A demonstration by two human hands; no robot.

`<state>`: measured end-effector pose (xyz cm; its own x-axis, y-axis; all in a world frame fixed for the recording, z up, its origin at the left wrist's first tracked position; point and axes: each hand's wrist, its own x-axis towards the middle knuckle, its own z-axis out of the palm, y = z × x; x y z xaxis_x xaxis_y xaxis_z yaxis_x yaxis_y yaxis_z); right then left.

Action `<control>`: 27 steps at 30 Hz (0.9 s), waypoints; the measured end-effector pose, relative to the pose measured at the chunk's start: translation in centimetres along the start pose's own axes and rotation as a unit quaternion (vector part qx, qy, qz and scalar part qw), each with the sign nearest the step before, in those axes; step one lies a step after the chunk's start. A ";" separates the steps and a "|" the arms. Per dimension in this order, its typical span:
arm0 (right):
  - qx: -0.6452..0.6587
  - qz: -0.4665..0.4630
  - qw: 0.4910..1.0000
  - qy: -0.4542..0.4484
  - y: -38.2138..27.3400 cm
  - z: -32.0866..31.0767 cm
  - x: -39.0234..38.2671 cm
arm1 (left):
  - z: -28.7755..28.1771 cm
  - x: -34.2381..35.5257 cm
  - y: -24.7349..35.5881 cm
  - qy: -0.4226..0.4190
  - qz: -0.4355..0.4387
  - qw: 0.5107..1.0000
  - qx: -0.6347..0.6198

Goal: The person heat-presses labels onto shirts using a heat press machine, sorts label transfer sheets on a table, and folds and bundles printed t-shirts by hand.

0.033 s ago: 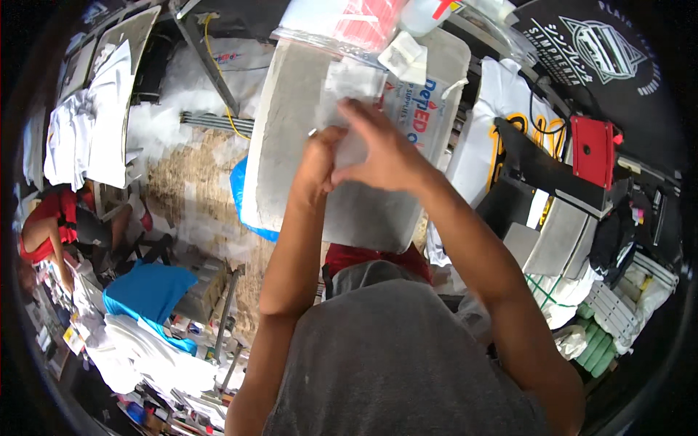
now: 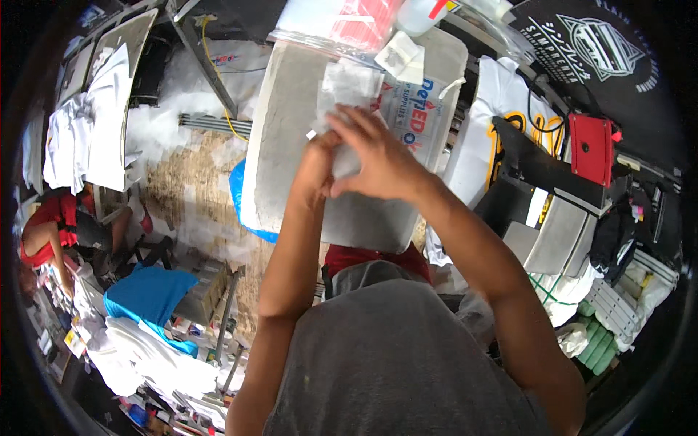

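Both my hands are over a grey padded board (image 2: 291,87), close together. My left hand (image 2: 317,166) is closed, its fingers curled, and a small white piece (image 2: 311,135) pokes out by its fingertips. My right hand (image 2: 378,156) has its fingers stretched toward the left hand and its thumb apart, and I see nothing held in it. Its fingers partly cover the left fingertips. Thin whitish, see-through sheets (image 2: 352,81) lie on the board just beyond the fingers. A printed clear plastic sheet (image 2: 413,109) is to the right of them.
At the board's far end are a clear bag with red-and-white contents (image 2: 356,22) and white paper pieces (image 2: 401,57). White garments (image 2: 486,109) and a red box-like part (image 2: 590,151) are on the right. A person in red (image 2: 51,232) sits at left beside a blue cloth (image 2: 149,292).
My right fingers have moved slightly left, nearer the left fingertips. The small white piece by my left hand shows a little more. The view has shifted slightly.
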<state>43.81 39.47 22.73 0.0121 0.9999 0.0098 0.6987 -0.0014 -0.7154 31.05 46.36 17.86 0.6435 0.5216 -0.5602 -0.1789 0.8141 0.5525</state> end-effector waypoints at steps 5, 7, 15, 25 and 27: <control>-0.170 -0.029 0.983 -0.061 -0.7 -0.5 -2.8 | -1.5 -2.2 -1.6 -0.004 -0.119 0.985 0.127; -0.132 -0.028 0.987 -0.084 -0.6 -0.7 -3.5 | -1.7 -2.7 -2.3 -0.007 -0.141 0.977 0.162; -0.074 -0.011 0.989 -0.131 -0.6 -1.1 -4.9 | -0.2 -3.5 -3.7 -0.047 -0.111 0.993 0.001; 0.068 0.036 0.993 -0.088 0.2 -3.5 -4.8 | 1.9 -2.9 -1.9 -0.071 -0.165 0.978 0.104; 0.196 0.166 0.963 -0.082 1.5 -4.3 -4.4 | 2.7 -2.2 -2.0 -0.107 -0.104 0.979 0.142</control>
<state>47.88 34.97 24.62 0.0528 0.9340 -0.3533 0.3514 -0.3486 -0.8689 31.97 42.88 19.63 0.7904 0.2618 -0.5539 0.1677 0.7771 0.6066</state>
